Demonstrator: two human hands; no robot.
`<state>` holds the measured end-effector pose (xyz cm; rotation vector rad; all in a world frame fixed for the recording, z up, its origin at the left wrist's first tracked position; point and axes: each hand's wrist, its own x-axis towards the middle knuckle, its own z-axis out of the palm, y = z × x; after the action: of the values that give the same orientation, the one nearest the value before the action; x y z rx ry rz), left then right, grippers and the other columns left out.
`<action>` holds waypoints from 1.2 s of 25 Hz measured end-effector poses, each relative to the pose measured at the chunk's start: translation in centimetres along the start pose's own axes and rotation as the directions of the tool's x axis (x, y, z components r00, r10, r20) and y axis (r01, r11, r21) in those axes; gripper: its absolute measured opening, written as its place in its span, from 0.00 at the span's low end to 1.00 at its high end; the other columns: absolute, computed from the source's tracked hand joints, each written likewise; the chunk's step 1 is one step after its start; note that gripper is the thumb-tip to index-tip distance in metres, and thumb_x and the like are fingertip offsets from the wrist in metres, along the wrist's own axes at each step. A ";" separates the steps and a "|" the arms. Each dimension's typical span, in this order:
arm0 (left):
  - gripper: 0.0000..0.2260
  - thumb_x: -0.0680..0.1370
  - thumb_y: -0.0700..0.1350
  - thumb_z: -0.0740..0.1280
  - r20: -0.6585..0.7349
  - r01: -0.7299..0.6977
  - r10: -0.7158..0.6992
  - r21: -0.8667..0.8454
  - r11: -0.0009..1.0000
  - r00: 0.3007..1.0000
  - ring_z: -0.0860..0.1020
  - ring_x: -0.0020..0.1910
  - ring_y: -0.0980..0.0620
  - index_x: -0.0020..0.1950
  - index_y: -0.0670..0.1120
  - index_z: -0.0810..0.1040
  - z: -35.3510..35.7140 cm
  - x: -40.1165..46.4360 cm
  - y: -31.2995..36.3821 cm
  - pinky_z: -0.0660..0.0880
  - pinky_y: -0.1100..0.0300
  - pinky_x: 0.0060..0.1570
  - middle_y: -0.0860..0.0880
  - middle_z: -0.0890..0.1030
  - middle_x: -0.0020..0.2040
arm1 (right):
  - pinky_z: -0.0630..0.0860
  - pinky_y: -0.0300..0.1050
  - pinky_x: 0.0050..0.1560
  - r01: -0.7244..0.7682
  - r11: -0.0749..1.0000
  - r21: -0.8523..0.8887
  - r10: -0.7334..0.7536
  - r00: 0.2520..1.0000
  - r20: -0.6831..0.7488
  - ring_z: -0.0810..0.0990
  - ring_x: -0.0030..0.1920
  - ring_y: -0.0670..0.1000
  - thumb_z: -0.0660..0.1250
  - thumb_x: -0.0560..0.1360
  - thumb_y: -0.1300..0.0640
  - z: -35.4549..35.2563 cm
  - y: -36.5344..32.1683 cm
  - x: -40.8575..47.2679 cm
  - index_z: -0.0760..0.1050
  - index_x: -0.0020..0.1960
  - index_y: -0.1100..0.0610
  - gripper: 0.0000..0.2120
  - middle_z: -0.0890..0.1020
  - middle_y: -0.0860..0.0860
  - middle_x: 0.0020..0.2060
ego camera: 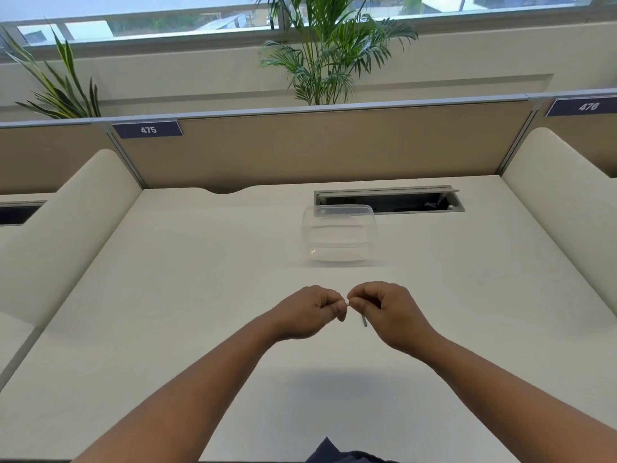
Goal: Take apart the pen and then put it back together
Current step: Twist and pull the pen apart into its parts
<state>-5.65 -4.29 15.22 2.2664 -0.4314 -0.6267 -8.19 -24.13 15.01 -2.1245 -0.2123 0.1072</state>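
Observation:
Both of my hands meet above the middle of the white desk (pixel 167 312). My left hand (pixel 309 312) is curled shut, thumb and fingertips pinching one end of the pen. My right hand (pixel 387 312) is curled shut on the other end, its fingertips almost touching the left ones. Between the fingertips a small pale bit of the pen (pixel 349 304) shows. A thin dark end (pixel 364 321) pokes down out of my right fist. Most of the pen is hidden inside the fists, so I cannot tell whether it is in one piece.
A clear plastic container (pixel 340 233) stands on the desk beyond my hands. Behind it lies an open cable slot (pixel 389 200). Tan partitions (pixel 317 145) close the back, and cream side dividers (pixel 66 235) flank the desk. Plants stand behind the partition.

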 end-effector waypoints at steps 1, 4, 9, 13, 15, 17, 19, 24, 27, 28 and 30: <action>0.15 0.84 0.53 0.60 0.042 0.012 -0.008 -0.089 0.996 0.999 0.69 0.32 0.58 0.45 0.49 0.81 -0.4 -0.1 0.0 0.68 0.62 0.38 0.58 0.72 0.32 | 0.72 0.32 0.38 0.053 0.999 0.007 -0.052 0.999 -0.012 0.78 0.36 0.43 0.70 0.77 0.60 -0.1 0.2 0.0 0.84 0.45 0.53 0.05 0.83 0.44 0.35; 0.16 0.85 0.51 0.60 0.152 0.049 -0.009 -0.260 0.964 0.988 0.64 0.27 0.59 0.48 0.44 0.82 -1.0 -0.2 0.1 0.62 0.67 0.29 0.58 0.68 0.29 | 0.71 0.30 0.40 0.213 0.972 -0.101 -0.213 0.977 0.010 0.79 0.39 0.42 0.70 0.76 0.62 -0.1 0.8 0.2 0.84 0.47 0.54 0.05 0.80 0.40 0.35; 0.15 0.84 0.51 0.60 0.077 0.006 0.010 -0.213 0.977 0.997 0.66 0.31 0.55 0.44 0.47 0.81 -0.3 0.0 0.5 0.64 0.61 0.34 0.56 0.68 0.29 | 0.73 0.44 0.37 0.346 0.855 -0.385 -0.378 0.926 -0.008 0.73 0.36 0.49 0.62 0.79 0.55 -0.2 1.4 0.1 0.78 0.41 0.52 0.09 0.76 0.45 0.33; 0.14 0.83 0.56 0.58 -0.075 -0.018 0.033 0.187 0.982 0.997 0.69 0.31 0.54 0.44 0.53 0.79 0.3 0.0 0.8 0.68 0.57 0.36 0.55 0.71 0.29 | 0.68 0.42 0.33 -0.093 0.995 -0.046 0.095 0.995 0.038 0.71 0.31 0.48 0.61 0.81 0.54 0.2 0.3 0.4 0.76 0.37 0.55 0.15 0.77 0.49 0.31; 0.14 0.84 0.57 0.57 -0.107 -0.007 0.042 0.312 0.950 0.993 0.71 0.32 0.57 0.46 0.55 0.78 0.4 -0.1 0.9 0.69 0.58 0.36 0.56 0.74 0.31 | 0.68 0.41 0.34 -0.287 0.955 0.070 0.274 0.950 0.146 0.71 0.31 0.47 0.60 0.82 0.51 0.0 0.0 0.6 0.77 0.38 0.56 0.16 0.78 0.50 0.33; 0.13 0.84 0.57 0.57 -0.097 0.008 0.020 0.279 0.960 0.995 0.72 0.33 0.60 0.47 0.56 0.78 0.4 -0.1 1.0 0.68 0.58 0.37 0.58 0.74 0.32 | 0.70 0.40 0.35 -0.196 0.980 -0.019 0.197 0.972 0.126 0.73 0.32 0.46 0.62 0.81 0.51 -0.2 0.3 0.5 0.80 0.41 0.55 0.14 0.79 0.47 0.33; 0.14 0.84 0.56 0.57 -0.064 0.008 0.004 0.176 0.984 0.998 0.72 0.33 0.61 0.46 0.55 0.79 0.1 -0.1 0.9 0.69 0.58 0.39 0.58 0.74 0.33 | 0.71 0.35 0.36 -0.017 0.997 -0.076 0.022 0.998 0.066 0.74 0.33 0.43 0.67 0.79 0.56 -0.1 0.5 0.1 0.82 0.43 0.52 0.08 0.79 0.42 0.32; 0.15 0.84 0.54 0.58 0.021 -0.041 0.042 -0.052 0.998 0.999 0.68 0.32 0.55 0.45 0.52 0.81 -0.3 -0.2 0.4 0.67 0.59 0.37 0.55 0.71 0.33 | 0.69 0.27 0.43 0.260 0.951 -0.170 -0.277 0.957 -0.084 0.77 0.40 0.37 0.70 0.76 0.63 0.4 1.4 -0.2 0.84 0.49 0.54 0.06 0.79 0.37 0.38; 0.15 0.84 0.54 0.59 0.008 -0.060 0.061 -0.041 0.997 0.998 0.66 0.32 0.53 0.44 0.52 0.81 -0.2 -0.1 0.3 0.66 0.58 0.36 0.51 0.69 0.34 | 0.68 0.34 0.39 0.324 0.885 -0.334 -0.361 0.931 -0.053 0.72 0.37 0.43 0.66 0.78 0.59 0.4 1.2 -0.3 0.81 0.45 0.54 0.05 0.72 0.37 0.33; 0.15 0.84 0.54 0.59 -0.023 -0.065 0.065 -0.003 0.998 0.998 0.67 0.31 0.55 0.44 0.52 0.81 0.0 -0.1 0.3 0.67 0.58 0.36 0.54 0.70 0.32 | 0.69 0.37 0.39 0.323 0.875 -0.361 -0.366 0.929 -0.055 0.73 0.37 0.45 0.65 0.78 0.58 0.3 1.2 -0.3 0.80 0.44 0.55 0.06 0.73 0.39 0.33; 0.14 0.84 0.54 0.59 -0.086 -0.055 0.062 0.072 0.996 0.994 0.69 0.30 0.59 0.43 0.54 0.79 0.4 -0.1 0.6 0.68 0.58 0.37 0.58 0.73 0.30 | 0.69 0.41 0.38 0.304 0.864 -0.400 -0.361 0.930 -0.072 0.74 0.37 0.49 0.62 0.79 0.56 0.3 1.2 -0.3 0.78 0.43 0.56 0.09 0.77 0.46 0.35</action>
<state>-5.96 -4.84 15.42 2.3286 -0.4810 -0.4866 -8.39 -24.53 13.83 -2.4350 -0.5500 -0.3200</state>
